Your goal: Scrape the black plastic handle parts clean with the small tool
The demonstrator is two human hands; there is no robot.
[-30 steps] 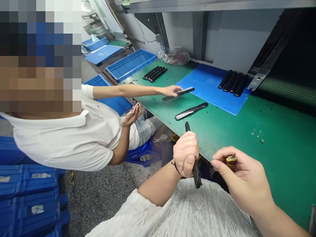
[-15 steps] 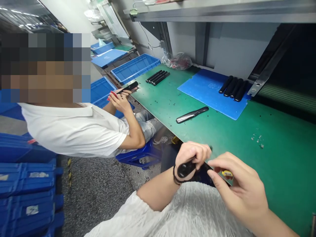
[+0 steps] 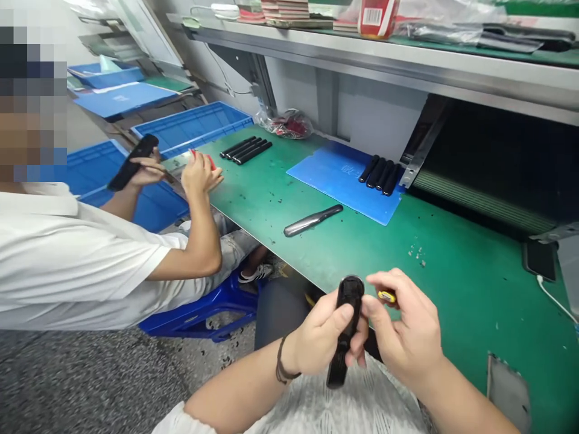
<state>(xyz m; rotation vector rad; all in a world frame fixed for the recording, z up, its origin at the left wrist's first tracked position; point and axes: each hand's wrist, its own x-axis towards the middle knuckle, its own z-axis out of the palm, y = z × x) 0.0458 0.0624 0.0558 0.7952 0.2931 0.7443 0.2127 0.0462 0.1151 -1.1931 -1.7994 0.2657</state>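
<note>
My left hand is closed around a long black plastic part, like a handle or casing. It stands nearly upright at the table's front edge, its hollowed side towards me. My right hand is just right of it, thumb and index finger close to the part's upper end. A small yellow tool pokes out between the curled fingers; the rest of it is hidden, so its kind does not show. Beyond my hands, a glossy black part lies alone on the green tabletop.
Several black parts lie on a blue sheet, more black parts further left. A co-worker sits at left, holding a black piece. A shelf overhangs the table. A phone lies at right, black scraps about.
My left hand has turned the black part from end-on to nearly upright, hollow side showing. My view has swung right. The co-worker's hands have moved apart.
</note>
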